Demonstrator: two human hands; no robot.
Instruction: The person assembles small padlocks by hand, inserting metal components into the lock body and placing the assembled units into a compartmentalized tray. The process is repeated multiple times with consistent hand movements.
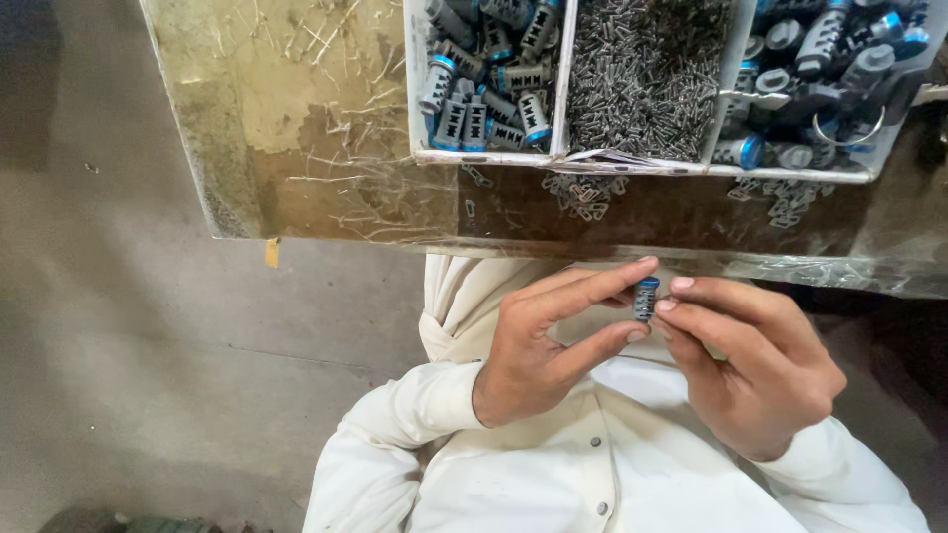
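Between the fingertips of both hands I hold one small dark cylinder with a blue end [646, 297], just in front of the table edge and above my lap. My left hand [538, 345] pinches it from the left with forefinger above and thumb below. My right hand [755, 360] presses on it from the right with thumb and forefinger. Whether a smaller part sits between my right fingers I cannot tell.
A divided white tray [558, 156] on the worn table [296, 128] holds several dark cylinders with blue ends [484, 69] on the left, a heap of small metal clips [642, 74] in the middle, more cylinders [820, 69] on the right. Loose clips [583, 192] lie before the tray.
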